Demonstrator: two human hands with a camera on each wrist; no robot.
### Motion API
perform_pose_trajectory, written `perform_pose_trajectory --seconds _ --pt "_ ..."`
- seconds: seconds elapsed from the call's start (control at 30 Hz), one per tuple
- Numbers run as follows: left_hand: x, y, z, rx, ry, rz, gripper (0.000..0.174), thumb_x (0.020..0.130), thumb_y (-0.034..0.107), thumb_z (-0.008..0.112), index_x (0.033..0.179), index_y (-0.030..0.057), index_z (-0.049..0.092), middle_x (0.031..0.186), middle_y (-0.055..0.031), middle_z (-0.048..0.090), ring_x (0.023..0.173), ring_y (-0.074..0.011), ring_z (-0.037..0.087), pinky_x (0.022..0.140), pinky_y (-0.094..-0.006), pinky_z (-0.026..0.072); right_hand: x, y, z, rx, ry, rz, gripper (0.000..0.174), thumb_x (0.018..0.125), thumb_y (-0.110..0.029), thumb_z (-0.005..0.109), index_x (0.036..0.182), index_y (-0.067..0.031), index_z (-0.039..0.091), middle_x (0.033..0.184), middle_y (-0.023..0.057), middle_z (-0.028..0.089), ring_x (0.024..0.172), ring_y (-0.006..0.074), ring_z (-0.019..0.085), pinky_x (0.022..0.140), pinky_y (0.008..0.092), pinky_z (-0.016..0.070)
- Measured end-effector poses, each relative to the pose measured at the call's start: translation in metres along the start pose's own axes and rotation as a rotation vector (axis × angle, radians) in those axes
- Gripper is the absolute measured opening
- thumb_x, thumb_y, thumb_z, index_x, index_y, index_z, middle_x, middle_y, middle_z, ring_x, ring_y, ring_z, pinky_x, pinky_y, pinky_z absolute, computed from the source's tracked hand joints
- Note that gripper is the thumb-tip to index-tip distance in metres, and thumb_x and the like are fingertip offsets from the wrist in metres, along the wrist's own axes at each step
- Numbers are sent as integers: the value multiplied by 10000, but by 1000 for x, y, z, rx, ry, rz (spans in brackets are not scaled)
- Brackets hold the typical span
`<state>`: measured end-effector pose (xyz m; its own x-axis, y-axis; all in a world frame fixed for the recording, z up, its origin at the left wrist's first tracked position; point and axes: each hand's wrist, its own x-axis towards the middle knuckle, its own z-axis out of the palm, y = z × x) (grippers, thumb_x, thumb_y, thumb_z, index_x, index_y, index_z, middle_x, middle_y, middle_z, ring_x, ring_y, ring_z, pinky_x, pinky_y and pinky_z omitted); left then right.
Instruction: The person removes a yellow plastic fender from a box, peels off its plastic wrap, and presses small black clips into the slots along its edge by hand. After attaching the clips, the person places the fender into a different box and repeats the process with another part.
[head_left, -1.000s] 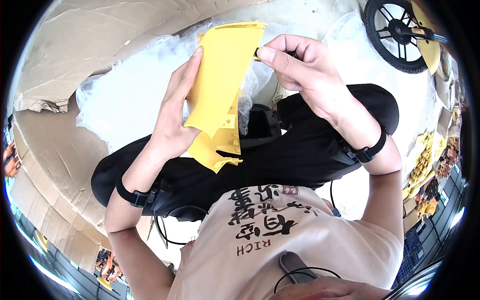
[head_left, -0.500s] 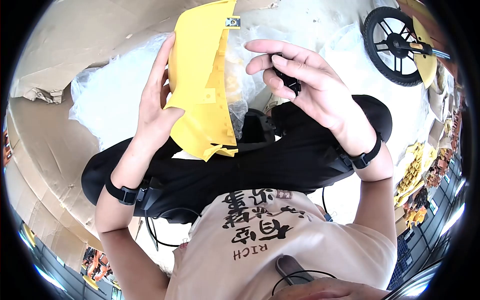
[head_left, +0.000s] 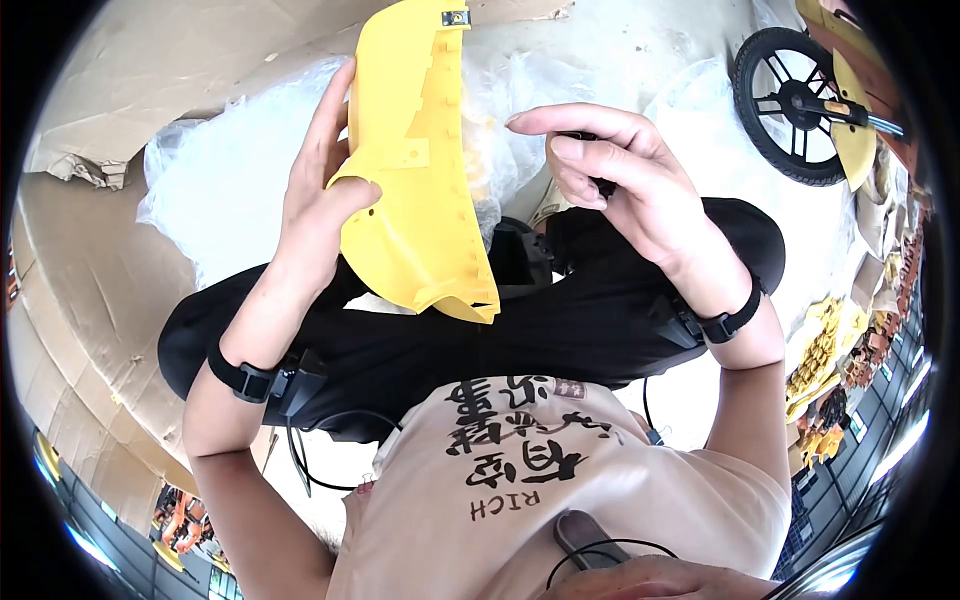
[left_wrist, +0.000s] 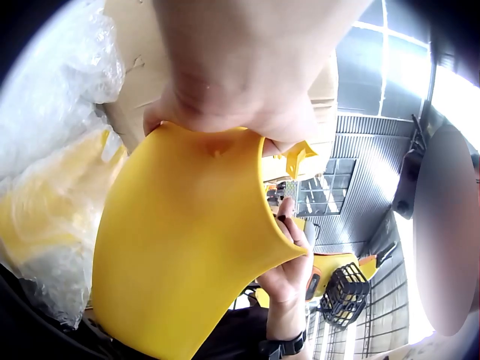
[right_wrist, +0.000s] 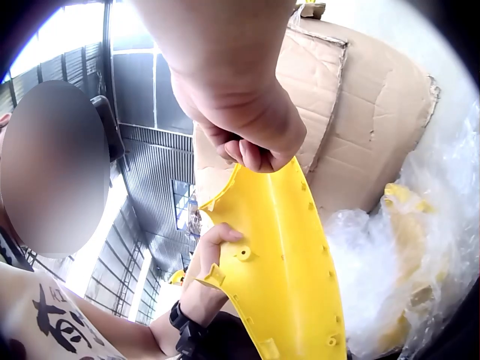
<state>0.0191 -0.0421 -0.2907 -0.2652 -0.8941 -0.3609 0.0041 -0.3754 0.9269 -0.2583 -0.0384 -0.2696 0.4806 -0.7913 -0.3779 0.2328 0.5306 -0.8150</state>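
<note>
A curved yellow plastic panel (head_left: 395, 205) stands over the lap in the head view, its pegged inner side partly facing the head camera. My left hand (head_left: 315, 205) grips it by the left side, with the thumb on the near face and the fingers behind. A small metal clip (head_left: 456, 18) sits on the panel's upper right edge. Right of the panel and apart from it, my right hand (head_left: 635, 185) holds small black parts (head_left: 604, 187) under curled fingers, mostly hidden. Its index finger points out toward the panel.
Crumpled clear plastic wrap (head_left: 220, 170) lies on cardboard (head_left: 100, 260) beyond the knees. A black spoked wheel (head_left: 797, 103) stands at the upper right. Several yellow parts (head_left: 815, 350) lie at the far right. Black-trousered legs (head_left: 600, 300) are crossed below the hands.
One second ago my right fingers pinched at the panel's right edge; they have drawn back, leaving the clip in sight there. The panel has moved left and turned, showing more of its inner side.
</note>
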Motion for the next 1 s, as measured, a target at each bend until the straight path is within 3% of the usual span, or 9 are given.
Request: perform_pose_trajectory --seconds 0.13,0.23,0.4,0.43,0.53,0.57,0.67,1.0 --pt "0 -6 1 59 24 32 950 676 88 554 1574 164 251 1515 -114 394 1239 -271 512 1053 -372 422 1 2 5 146 -27 18 348 995 -157 548 1299 -4 622 807 -6 557 625 56 376 557 201 310" --pt "-1 -9 2 123 25 95 931 699 49 555 1572 165 251 1521 -93 392 1258 -261 498 1051 -366 419 1 2 8 81 -41 61 429 1005 -149 498 1390 41 509 749 -9 460 632 66 363 552 211 304" --pt "-2 -11 3 247 32 202 932 706 -21 564 1568 150 253 1535 -82 379 1296 -239 471 1064 -365 401 0 3 14 77 -54 119 427 1016 -178 544 1394 15 491 862 37 617 623 46 376 565 174 320" --pt "-2 -13 2 259 32 231 935 707 -28 576 1567 142 250 1538 -83 375 1300 -235 469 1070 -368 395 0 6 13 103 -63 124 377 1000 -157 589 1329 20 540 950 91 690 625 39 415 573 163 348" --pt "-1 -15 1 276 15 282 940 715 -24 601 1568 131 239 1543 -88 368 1313 -233 461 1080 -375 386 0 6 11 60 -130 190 333 987 -125 607 1282 26 572 977 121 715 637 39 455 568 167 369" --pt "-2 -15 1 281 5 305 942 721 -14 615 1570 128 231 1545 -92 365 1323 -234 455 1084 -379 383 0 7 10 101 -143 208 329 954 -158 668 1233 14 630 993 102 722 689 52 541 599 164 447" --pt "-3 -14 6 290 10 309 956 720 -11 623 1573 124 213 1553 -102 354 1348 -243 442 1087 -389 385 0 13 11 50 -67 268 305 954 -155 668 1206 16 662 977 99 722 640 49 505 569 164 421" --pt "-3 -26 9 411 -4 403 938 811 97 738 1572 115 190 1545 -127 320 1397 -265 388 1039 -400 433 -2 16 17 167 -90 284 236 964 -134 649 1133 28 683 860 85 691 596 39 431 512 180 328"
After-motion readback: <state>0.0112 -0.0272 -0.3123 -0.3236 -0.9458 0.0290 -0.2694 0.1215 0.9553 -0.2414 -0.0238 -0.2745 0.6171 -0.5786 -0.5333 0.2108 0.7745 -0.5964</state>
